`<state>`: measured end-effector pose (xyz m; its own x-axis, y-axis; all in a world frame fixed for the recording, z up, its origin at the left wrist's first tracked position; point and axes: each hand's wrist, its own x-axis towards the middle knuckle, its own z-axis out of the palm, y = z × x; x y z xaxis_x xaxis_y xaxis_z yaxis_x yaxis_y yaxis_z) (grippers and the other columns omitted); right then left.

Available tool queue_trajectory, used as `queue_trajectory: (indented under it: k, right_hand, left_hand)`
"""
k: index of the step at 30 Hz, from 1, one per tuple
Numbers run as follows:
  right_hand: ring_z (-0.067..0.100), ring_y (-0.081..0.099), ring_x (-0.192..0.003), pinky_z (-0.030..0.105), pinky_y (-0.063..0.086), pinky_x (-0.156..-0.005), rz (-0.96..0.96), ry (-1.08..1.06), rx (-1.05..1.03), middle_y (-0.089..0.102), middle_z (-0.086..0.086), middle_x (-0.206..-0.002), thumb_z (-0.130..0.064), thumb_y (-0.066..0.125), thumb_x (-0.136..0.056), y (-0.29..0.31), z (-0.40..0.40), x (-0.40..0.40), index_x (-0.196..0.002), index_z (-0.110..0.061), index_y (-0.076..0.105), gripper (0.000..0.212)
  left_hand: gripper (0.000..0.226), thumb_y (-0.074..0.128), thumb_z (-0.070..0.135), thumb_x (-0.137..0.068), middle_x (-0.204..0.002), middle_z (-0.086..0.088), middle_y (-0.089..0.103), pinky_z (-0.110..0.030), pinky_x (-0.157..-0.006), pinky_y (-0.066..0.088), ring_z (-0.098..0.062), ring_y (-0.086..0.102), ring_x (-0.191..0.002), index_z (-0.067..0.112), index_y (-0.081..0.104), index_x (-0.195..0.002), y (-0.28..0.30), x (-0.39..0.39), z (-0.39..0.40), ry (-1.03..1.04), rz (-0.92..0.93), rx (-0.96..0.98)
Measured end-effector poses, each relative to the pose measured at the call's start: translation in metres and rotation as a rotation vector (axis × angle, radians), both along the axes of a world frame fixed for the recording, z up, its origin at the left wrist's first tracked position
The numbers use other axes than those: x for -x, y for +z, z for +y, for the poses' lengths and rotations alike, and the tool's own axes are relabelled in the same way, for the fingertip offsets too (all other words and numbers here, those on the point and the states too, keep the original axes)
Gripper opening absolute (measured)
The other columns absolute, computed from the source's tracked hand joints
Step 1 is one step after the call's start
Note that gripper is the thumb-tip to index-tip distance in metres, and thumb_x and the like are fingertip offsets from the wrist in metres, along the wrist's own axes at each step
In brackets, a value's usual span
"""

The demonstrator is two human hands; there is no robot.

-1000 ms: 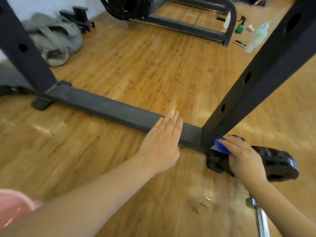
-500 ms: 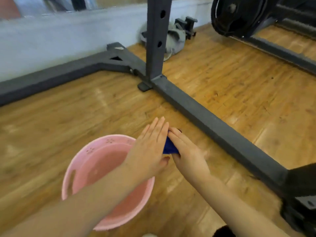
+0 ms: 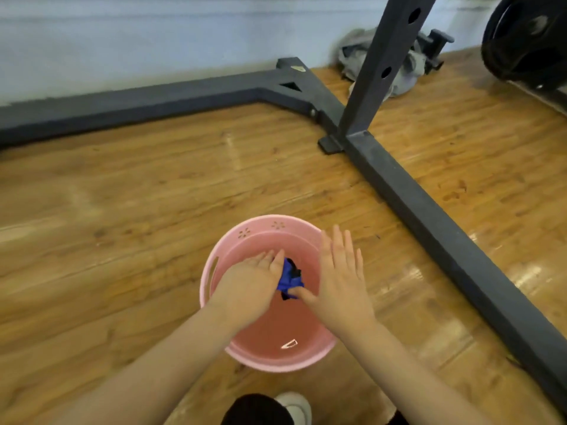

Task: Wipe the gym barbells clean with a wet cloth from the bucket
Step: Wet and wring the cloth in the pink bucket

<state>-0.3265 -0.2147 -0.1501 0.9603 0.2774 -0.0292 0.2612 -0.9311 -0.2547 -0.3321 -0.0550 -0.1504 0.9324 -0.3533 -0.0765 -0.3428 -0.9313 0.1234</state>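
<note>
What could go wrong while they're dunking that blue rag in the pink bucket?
The blue cloth is pressed between both hands over the pink bucket, which sits on a bare wooden floor; splashes or drips could leave it slippery. The left hand presses near the rim, so leaning on it might tip the bucket. The rack's base beam nearby is a possible trip hazard.

The left hand (image 3: 250, 282) covers the left part of the blue cloth (image 3: 290, 279) over the pink bucket (image 3: 267, 361), so how much cloth lies under the palm cannot be told, nor whether its fingers curl round it. Both forearms hide parts of the bucket's near rim and run off the bottom edge. The weight plate (image 3: 526, 38) is cut by the top right corner, the rack upright (image 3: 380, 69) by the top edge, and the grey bundle (image 3: 352, 61) behind it is blurred and partly hidden.
</note>
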Motion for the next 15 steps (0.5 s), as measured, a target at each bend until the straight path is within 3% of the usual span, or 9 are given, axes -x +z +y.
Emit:
queue_trajectory:
  k: [2,4,8,11,12,15]
  right_hand:
    - [0.021,-0.026,-0.139,0.041,-0.011,-0.113,0.049,-0.067,0.133,-0.017,0.012,-0.157,-0.055,0.057,-0.085,0.0,0.008,0.002,-0.149,-0.007,-0.012,0.106]
    - [0.025,-0.024,-0.142,0.043,-0.008,-0.115,0.081,-0.096,0.229,-0.022,0.012,-0.156,-0.05,0.05,-0.091,0.002,0.011,0.001,-0.148,-0.006,-0.018,0.099]
    - [0.026,-0.018,-0.144,0.042,-0.002,-0.116,0.059,-0.111,0.195,-0.02,0.011,-0.156,-0.016,0.04,-0.093,0.0,0.005,0.005,-0.148,-0.007,-0.016,0.079]
    - [0.026,-0.018,-0.144,0.041,-0.001,-0.117,0.08,-0.113,0.199,-0.022,0.011,-0.156,-0.011,0.035,-0.091,-0.002,0.005,0.004,-0.148,-0.007,-0.017,0.077]
    - [0.027,-0.011,-0.146,0.041,0.004,-0.117,0.066,-0.119,0.2,-0.016,0.013,-0.157,-0.012,0.04,-0.088,-0.003,0.006,0.003,-0.149,-0.005,-0.011,0.079]
    - [0.033,0.034,-0.137,0.045,0.036,-0.104,-0.04,-0.148,0.173,0.032,0.018,-0.151,-0.012,0.062,-0.063,-0.012,0.005,0.003,-0.142,0.002,0.036,0.084]
  left_hand:
    - [0.06,0.029,0.011,-0.098,-0.158,-0.014,0.011,-0.03,-0.114,0.016,-0.022,0.017,-0.144,0.007,0.0,-0.151,-0.012,-0.004,0.0,-0.008,0.143,-0.12]
    - [0.058,0.026,0.012,-0.1,-0.158,-0.014,0.007,-0.032,-0.115,0.012,-0.024,0.012,-0.145,0.007,-0.002,-0.151,-0.021,-0.013,-0.004,-0.025,0.158,-0.188]
    - [0.055,0.026,0.012,-0.101,-0.158,-0.014,0.005,-0.033,-0.116,0.009,-0.026,0.01,-0.146,0.006,0.003,-0.151,-0.036,-0.031,-0.01,-0.126,0.158,-0.317]
    - [0.05,0.026,0.016,-0.102,-0.156,-0.015,0.016,-0.039,-0.115,0.012,-0.03,0.018,-0.143,0.005,0.014,-0.149,-0.05,-0.043,-0.015,-0.307,0.167,-0.434]
    - [0.049,0.027,0.017,-0.102,-0.155,-0.015,0.021,-0.041,-0.114,0.014,-0.031,0.021,-0.141,0.005,0.017,-0.149,-0.054,-0.045,-0.018,-0.374,0.164,-0.47]
    - [0.053,0.031,0.021,-0.102,-0.156,-0.014,0.016,-0.048,-0.113,0.018,-0.033,0.018,-0.142,0.01,0.013,-0.15,-0.064,-0.045,-0.022,-0.478,0.186,-0.493]
